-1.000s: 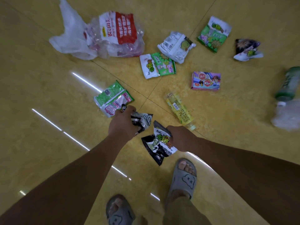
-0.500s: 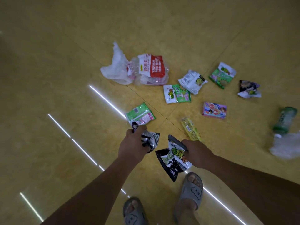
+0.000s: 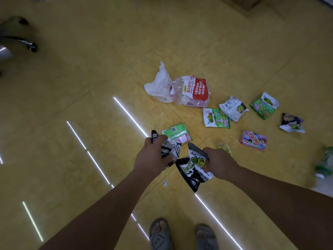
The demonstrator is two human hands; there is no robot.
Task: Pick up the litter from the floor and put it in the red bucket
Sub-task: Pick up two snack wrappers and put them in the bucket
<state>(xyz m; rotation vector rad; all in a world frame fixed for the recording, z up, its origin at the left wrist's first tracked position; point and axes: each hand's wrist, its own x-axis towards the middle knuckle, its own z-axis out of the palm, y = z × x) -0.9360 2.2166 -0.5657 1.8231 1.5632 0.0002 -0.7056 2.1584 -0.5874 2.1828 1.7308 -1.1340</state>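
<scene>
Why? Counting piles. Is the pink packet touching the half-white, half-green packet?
Apart: head view shows bare floor between the pink packet and the half-white, half-green packet.

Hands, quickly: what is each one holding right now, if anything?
Left hand: closed, gripping crumpled black-and-white wrappers.
Right hand: closed, gripping a black-and-green snack bag.

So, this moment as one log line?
left hand: grips crumpled wrapper | right hand: grips black snack bag | red bucket: unseen
</scene>
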